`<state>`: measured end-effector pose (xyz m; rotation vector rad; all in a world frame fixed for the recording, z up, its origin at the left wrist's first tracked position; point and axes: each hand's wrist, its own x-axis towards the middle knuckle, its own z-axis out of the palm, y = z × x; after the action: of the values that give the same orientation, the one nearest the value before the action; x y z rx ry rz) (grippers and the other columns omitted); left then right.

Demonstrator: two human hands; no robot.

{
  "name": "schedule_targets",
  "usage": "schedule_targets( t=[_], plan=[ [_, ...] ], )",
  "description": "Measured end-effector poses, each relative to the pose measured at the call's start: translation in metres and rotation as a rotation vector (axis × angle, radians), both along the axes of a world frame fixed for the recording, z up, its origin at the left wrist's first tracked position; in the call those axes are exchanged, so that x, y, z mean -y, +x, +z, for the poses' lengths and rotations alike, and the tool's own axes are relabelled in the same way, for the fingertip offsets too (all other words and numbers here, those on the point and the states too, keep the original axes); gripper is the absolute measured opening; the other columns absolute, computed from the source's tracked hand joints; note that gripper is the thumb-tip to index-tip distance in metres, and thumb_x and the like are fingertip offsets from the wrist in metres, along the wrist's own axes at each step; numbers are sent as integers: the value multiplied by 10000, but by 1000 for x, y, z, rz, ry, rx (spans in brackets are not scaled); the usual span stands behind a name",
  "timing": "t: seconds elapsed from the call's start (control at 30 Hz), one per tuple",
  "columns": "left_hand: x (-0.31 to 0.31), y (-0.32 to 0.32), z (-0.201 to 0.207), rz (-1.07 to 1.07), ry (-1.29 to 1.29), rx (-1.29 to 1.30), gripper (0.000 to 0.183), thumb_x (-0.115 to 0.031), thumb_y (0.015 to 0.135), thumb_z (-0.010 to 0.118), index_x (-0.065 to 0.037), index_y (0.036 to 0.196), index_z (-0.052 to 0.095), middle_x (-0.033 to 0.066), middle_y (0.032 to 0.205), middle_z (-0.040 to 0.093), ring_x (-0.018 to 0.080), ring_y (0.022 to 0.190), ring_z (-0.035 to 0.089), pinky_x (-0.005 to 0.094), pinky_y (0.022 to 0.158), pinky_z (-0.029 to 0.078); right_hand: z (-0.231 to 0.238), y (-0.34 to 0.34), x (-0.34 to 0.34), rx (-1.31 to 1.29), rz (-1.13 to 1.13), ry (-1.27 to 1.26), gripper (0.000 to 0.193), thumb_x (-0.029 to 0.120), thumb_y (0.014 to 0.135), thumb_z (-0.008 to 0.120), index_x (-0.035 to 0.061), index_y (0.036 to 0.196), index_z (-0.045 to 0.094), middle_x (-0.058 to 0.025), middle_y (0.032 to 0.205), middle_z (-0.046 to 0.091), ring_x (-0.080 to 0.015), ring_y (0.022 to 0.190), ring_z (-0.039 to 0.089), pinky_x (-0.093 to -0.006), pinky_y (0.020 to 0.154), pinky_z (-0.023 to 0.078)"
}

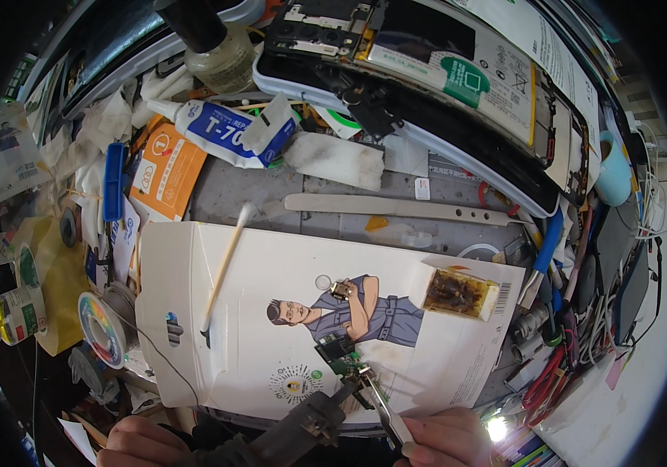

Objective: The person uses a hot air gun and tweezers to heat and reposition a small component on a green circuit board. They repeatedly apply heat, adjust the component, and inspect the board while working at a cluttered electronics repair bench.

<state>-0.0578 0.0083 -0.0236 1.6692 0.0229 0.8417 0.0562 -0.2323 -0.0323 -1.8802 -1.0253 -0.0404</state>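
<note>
At the lower left edge my left hand (143,444) is curled closed around the handle of a dark hot-air gun (302,424), the grip partly cut off by the frame. Its narrow nozzle points up and right at a small green circuit board (341,354) on a white printed card box (256,272). From the lower right, my right hand (446,436) pinches metal tweezers (384,409). Their tips touch the board's lower end, close beside the nozzle; whether they grip a part there is too small to tell.
A cotton swab (227,265) and a block of brown rosin (458,293) lie on the box. Beyond it are a flat metal spatula (396,206), a blue glue tube (232,131) and an opened phone (458,70). A solder spool (104,331) stands left; cables (547,385) crowd the right.
</note>
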Motion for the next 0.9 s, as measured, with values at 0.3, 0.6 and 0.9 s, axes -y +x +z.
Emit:
schedule_targets(
  t=[0.3, 0.6, 0.9],
  plan=[
    [-1, 0, 1, -12, -12, -8, 223, -215, 885, 564, 4, 871, 522, 112, 692, 506, 233, 514, 479, 370, 482, 366, -2, 0, -3, 4, -25, 50, 257, 21, 793, 670, -55, 1033, 623, -232, 923, 678, -303, 755, 677, -361, 626, 570],
    [-4, 0, 1, -56, 11, -26, 218, -193, 835, 602, 9, 854, 522, 107, 700, 506, 237, 532, 491, 373, 490, 370, 2, -1, 1, -24, 1, -41, 267, 24, 792, 673, -41, 1046, 626, -226, 941, 680, -306, 768, 679, -371, 645, 571],
    [-2, -1, -1, -15, -21, 25, 225, -197, 829, 616, 11, 860, 535, 102, 698, 508, 235, 536, 495, 370, 491, 375, 7, 0, 1, -51, 17, -87, 286, 24, 793, 671, -40, 1068, 623, -225, 949, 679, -310, 771, 682, -372, 648, 571]
  ],
)
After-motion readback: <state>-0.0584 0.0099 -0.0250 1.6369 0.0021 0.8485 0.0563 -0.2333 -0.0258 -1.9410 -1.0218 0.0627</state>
